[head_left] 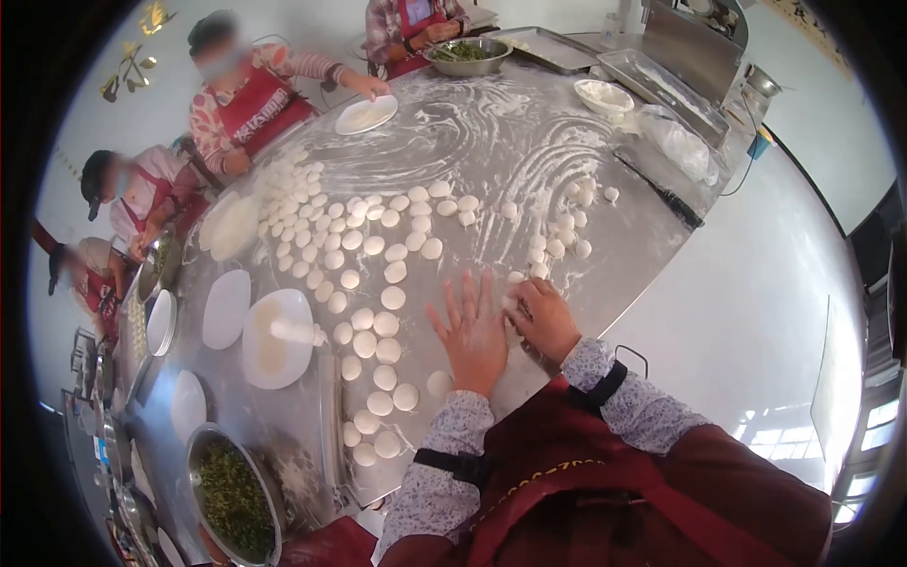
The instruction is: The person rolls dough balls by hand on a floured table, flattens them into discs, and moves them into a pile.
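My left hand [470,333] lies flat with its fingers spread on the floured metal table [624,241], holding nothing. Close beside it on the right, my right hand [545,319] is curled, fingertips down near the table; what they hold, if anything, is hidden. Beyond it runs a cluster of small dough pieces [567,221]. Many flattened white dough rounds [392,298] lie left of my left hand, and one round [439,384] sits near that wrist.
Several people in red aprons [263,109] stand around the far and left edges. A bowl of chopped greens [236,501] is at lower left, white plates [277,364] at left. A long dark tool [675,203], trays [661,90] and a flour bowl [605,96] are at right.
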Available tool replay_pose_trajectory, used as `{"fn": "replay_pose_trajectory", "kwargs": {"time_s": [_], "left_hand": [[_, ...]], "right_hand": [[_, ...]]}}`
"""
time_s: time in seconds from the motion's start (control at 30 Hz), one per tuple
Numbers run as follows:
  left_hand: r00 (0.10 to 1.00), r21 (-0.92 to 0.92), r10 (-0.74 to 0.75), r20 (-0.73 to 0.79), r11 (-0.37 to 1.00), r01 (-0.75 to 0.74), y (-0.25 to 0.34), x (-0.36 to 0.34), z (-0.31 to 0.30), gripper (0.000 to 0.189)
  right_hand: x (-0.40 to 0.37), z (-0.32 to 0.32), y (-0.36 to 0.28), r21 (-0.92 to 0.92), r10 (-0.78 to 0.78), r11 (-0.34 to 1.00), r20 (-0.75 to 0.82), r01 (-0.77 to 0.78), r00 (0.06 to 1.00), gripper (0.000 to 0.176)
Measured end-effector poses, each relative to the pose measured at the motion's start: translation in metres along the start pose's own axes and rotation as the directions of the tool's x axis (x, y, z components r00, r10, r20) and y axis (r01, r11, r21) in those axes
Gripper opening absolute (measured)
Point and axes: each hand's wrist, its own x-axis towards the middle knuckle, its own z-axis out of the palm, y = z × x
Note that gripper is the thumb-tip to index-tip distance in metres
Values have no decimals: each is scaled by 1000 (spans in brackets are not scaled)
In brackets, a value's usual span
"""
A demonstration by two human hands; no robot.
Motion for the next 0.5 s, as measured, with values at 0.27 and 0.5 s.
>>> {"fn": "replay_pose_trajectory", "kwargs": {"time_s": [0.27, 0.5], "left_hand": [[990, 85, -119, 79, 990, 112, -38, -19, -27, 57], [996, 26, -78, -39, 997, 79, -5, 9, -49, 63]], "right_hand": [[-28, -3, -48, 348, 258, 889, 153, -297, 954, 24], [-36, -8, -23, 237, -77, 967, -62, 90, 995, 21]]}}
